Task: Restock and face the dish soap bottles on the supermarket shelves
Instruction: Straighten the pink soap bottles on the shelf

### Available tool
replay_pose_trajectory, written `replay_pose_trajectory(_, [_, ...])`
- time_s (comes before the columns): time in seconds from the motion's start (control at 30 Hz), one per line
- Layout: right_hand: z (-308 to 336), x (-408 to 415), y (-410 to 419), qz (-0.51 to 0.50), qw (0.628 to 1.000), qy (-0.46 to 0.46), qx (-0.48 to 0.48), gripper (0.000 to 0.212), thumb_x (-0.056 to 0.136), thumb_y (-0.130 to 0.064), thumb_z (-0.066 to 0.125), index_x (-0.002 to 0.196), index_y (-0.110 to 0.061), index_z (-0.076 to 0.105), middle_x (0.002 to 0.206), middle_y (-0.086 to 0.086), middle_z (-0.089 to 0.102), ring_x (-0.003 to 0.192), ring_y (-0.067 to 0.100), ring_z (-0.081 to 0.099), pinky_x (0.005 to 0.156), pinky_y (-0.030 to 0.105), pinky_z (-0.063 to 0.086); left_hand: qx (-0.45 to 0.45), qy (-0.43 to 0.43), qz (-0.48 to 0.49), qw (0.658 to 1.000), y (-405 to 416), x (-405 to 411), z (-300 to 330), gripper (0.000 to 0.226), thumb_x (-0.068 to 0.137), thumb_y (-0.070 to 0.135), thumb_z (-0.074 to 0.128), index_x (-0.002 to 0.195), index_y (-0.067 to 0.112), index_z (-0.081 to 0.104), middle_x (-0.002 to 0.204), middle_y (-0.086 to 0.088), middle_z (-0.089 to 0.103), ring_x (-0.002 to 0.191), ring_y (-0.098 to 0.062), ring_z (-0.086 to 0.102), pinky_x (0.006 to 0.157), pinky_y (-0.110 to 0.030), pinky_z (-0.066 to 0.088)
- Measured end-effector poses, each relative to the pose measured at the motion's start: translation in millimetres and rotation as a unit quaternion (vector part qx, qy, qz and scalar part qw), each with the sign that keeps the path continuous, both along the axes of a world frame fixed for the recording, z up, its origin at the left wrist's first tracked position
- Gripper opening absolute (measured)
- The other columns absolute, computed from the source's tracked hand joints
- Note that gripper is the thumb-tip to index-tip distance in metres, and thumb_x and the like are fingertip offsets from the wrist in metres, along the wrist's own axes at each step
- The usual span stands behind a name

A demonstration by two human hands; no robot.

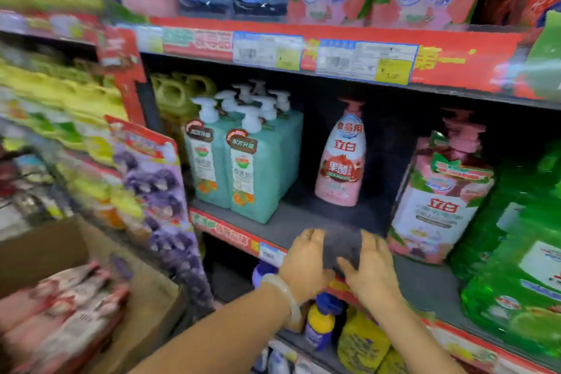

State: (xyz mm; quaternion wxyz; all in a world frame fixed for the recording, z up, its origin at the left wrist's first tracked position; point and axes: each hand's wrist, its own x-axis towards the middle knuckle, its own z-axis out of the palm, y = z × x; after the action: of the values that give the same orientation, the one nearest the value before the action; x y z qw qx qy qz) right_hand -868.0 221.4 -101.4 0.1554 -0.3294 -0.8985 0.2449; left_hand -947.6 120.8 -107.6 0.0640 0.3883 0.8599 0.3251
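Left hand [305,264]: rested flat on the shelf [306,215] edge, fingers relaxed, empty
Right hand [372,273]: likewise, just beside it
Pink bottle [341,158]: stood alone, set far back
Risk: a hasty reach could topple it against the teal bottles [243,167]

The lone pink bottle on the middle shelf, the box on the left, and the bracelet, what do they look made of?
Pink bottle: likely glossy plastic, smooth moulded shape with a printed label. Box: cardboard, matte brown with a folded flap. Bracelet on the left wrist: pale and translucent, perhaps jade or glass; the blur leaves it open.
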Motion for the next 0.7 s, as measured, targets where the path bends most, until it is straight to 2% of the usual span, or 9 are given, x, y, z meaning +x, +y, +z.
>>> replay_pose_trajectory(0.07, [-5.2, -16.1, -32.2, 0.050, 0.998, -0.023, -0.003, 0.069, 0.085, -0.026, 0.066, 0.141, -0.002, 0.033, 0.141, 0.018, 0.037, 0.132, 0.033, 0.035, 0.108, 0.036, 0.030, -0.024, 0.010, 0.042, 0.999, -37.4, -9.0, -7.2, 0.055, 0.080, 0.019, 0.062, 0.130, 0.010, 0.043, 0.127, -0.012, 0.047, 0.121, -0.031, 0.045, 0.099, -0.039, 0.039])
replay_pose_trajectory(0.17, [-13.4, -38.9, -79.2, 0.131, 0.990, -0.052, 0.004, 0.071, 0.087, -0.028, 0.063, 0.143, -0.002, 0.028, 0.145, 0.017, 0.033, 0.135, 0.032, 0.033, 0.109, 0.033, 0.026, -0.043, 0.011, 0.101, 0.994, -92.1, -25.9, -10.7, 0.057, 0.081, 0.019, 0.064, 0.133, 0.009, 0.041, 0.133, -0.011, 0.044, 0.125, -0.030, 0.042, 0.104, -0.037, 0.036])
replay_pose_trajectory(0.3, [-17.7, -72.0, -142.8, 0.212, 0.976, -0.053, 0.023, 0.065, 0.084, -0.031, 0.067, 0.135, -0.003, 0.038, 0.133, 0.015, 0.044, 0.126, 0.031, 0.041, 0.102, 0.032, 0.032, -0.067, 0.011, 0.161, 0.985, -164.1, -49.2, -10.0, 0.065, 0.080, 0.020, 0.067, 0.137, 0.007, 0.038, 0.136, -0.011, 0.041, 0.128, -0.028, 0.039, 0.108, -0.034, 0.031])
replay_pose_trajectory(0.4, [-17.3, -98.8, -196.2, 0.268, 0.960, -0.061, 0.047, 0.069, 0.086, -0.035, 0.062, 0.141, -0.005, 0.031, 0.140, 0.014, 0.039, 0.132, 0.029, 0.035, 0.107, 0.031, 0.026, -0.079, 0.010, 0.212, 0.974, -222.0, -63.4, -11.6, 0.061, 0.081, 0.023, 0.066, 0.134, 0.007, 0.040, 0.132, -0.011, 0.044, 0.126, -0.030, 0.041, 0.105, -0.037, 0.035])
replay_pose_trajectory(0.47, [-18.9, -116.9, -234.4, 0.293, 0.953, -0.065, 0.050, 0.070, 0.087, -0.035, 0.062, 0.142, -0.005, 0.030, 0.143, 0.013, 0.035, 0.136, 0.028, 0.032, 0.110, 0.030, 0.024, -0.086, 0.004, 0.243, 0.966, -265.8, -70.8, -11.7, 0.059, 0.081, 0.026, 0.064, 0.133, 0.010, 0.042, 0.131, -0.010, 0.044, 0.124, -0.030, 0.044, 0.102, -0.039, 0.037])
replay_pose_trajectory(0.6, [-27.5, -151.4, -324.3, 0.328, 0.939, -0.096, 0.040, 0.076, 0.087, -0.039, 0.059, 0.144, -0.004, 0.024, 0.145, 0.015, 0.034, 0.137, 0.028, 0.030, 0.110, 0.032, 0.025, -0.124, -0.016, 0.277, 0.953, -357.9, -90.0, -13.4, 0.058, 0.081, 0.018, 0.061, 0.133, 0.006, 0.039, 0.132, -0.013, 0.041, 0.122, -0.032, 0.044, 0.099, -0.039, 0.038])
replay_pose_trajectory(0.7, [-38.7, -172.2, -390.3, 0.348, 0.930, -0.121, 0.019, 0.073, 0.089, -0.039, 0.057, 0.144, -0.005, 0.022, 0.144, 0.014, 0.031, 0.135, 0.028, 0.032, 0.109, 0.030, 0.026, -0.120, -0.036, 0.304, 0.944, -416.4, -106.3, -20.4, 0.057, 0.082, 0.016, 0.061, 0.134, 0.007, 0.039, 0.132, -0.012, 0.041, 0.121, -0.031, 0.044, 0.098, -0.035, 0.037])
